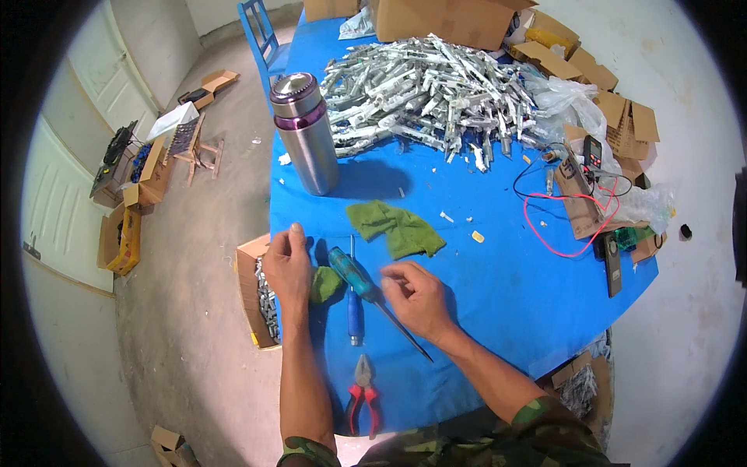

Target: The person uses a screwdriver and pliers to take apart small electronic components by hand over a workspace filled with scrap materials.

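The right hand (416,300) curls loosely, thumb and forefinger apart, beside the teal-handled screwdriver (349,269), which crosses over a blue-handled tool (355,317) on the desk (529,311). The left hand (288,263) is near a green cloth (326,285); I cannot tell its grip.

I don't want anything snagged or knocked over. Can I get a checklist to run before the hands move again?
1. Left hand free of tools: ok, none seen in it.
2. Right hand clear of the teal-handled screwdriver: cannot tell; they are close, contact unclear.
3. Screwdrivers uncrossed: not ok; the teal-handled one lies across the blue-handled screwdriver.
4. Red-handled pliers apart from both screwdrivers: ok.
5. Steel flask upright: ok.
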`<state>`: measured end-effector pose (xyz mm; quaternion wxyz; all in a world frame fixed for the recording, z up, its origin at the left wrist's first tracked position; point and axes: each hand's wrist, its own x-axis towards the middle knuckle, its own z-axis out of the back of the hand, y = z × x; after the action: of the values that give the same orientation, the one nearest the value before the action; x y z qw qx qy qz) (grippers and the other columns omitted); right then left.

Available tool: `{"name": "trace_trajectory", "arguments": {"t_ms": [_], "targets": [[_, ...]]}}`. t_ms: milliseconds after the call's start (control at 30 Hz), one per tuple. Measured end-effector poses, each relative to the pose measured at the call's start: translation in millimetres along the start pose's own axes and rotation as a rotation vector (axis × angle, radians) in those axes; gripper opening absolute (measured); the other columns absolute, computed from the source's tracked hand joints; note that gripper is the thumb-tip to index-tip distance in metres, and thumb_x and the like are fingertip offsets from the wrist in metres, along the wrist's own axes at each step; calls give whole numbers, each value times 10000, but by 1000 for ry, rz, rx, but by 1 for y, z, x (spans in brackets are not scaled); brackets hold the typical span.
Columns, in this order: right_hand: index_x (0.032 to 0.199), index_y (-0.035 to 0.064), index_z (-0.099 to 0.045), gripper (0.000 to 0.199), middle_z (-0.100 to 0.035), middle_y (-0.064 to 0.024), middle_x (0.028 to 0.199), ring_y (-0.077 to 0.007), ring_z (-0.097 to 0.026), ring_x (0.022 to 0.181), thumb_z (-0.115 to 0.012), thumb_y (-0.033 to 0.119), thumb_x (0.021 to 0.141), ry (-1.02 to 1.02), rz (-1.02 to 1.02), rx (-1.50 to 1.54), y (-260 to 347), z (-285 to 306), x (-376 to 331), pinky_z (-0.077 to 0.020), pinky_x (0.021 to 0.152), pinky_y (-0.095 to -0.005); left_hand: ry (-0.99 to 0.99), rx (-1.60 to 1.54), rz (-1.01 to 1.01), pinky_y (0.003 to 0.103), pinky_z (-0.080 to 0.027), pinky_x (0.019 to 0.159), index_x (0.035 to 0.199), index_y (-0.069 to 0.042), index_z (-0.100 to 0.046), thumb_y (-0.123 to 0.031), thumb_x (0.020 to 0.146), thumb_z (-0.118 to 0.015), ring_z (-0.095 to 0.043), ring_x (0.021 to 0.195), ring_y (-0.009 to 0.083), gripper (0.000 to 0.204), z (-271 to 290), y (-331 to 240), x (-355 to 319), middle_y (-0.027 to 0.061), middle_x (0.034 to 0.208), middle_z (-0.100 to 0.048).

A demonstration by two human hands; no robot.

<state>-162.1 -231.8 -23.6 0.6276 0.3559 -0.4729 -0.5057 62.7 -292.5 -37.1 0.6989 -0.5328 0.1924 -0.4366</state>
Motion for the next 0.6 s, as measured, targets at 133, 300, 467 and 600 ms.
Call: {"name": "trace_trajectory", "arguments": {"t_ms": [133, 300, 467, 600], "targets": [[1059, 16, -738, 125, -728, -117, 958, -216, -725, 783, -714, 83, 957, 4, 3, -19, 2, 1, 1, -569, 685, -323, -17, -14, -27, 342, -444, 634, 913, 32, -719, -373, 1068, -643, -528, 657, 132, 440, -3, 4, 4, 74, 686, -627], [1064, 23, -741, 126, -733, -113, 957, -219, -721, 775, -704, 96, 967, 19, -26, -54, 6, 4, -1, -561, 685, -322, -2, 11, -28, 345, -449, 636, 885, 31, -707, -381, 1068, -642, -550, 655, 151, 455, -4, 3, 4, 98, 687, -635], [1091, 25, -741, 150, -739, -114, 964, -202, -720, 777, -698, 116, 980, 21, 10, -109, 1, 4, 0, -558, 683, -319, -4, 40, -51, 362, -456, 642, 880, 35, -695, -402, 1073, -627, -562, 667, 154, 483, -4, 3, 5, 103, 714, -667], [1130, 27, -727, 199, -739, -102, 969, -177, -716, 823, -737, 127, 959, -26, -23, 49, 0, -2, 6, -560, 683, -314, -3, 0, -58, 370, -467, 660, 899, 34, -703, -414, 1076, -618, -586, 687, 160, 488, -5, 5, 6, 109, 763, -708]]}}
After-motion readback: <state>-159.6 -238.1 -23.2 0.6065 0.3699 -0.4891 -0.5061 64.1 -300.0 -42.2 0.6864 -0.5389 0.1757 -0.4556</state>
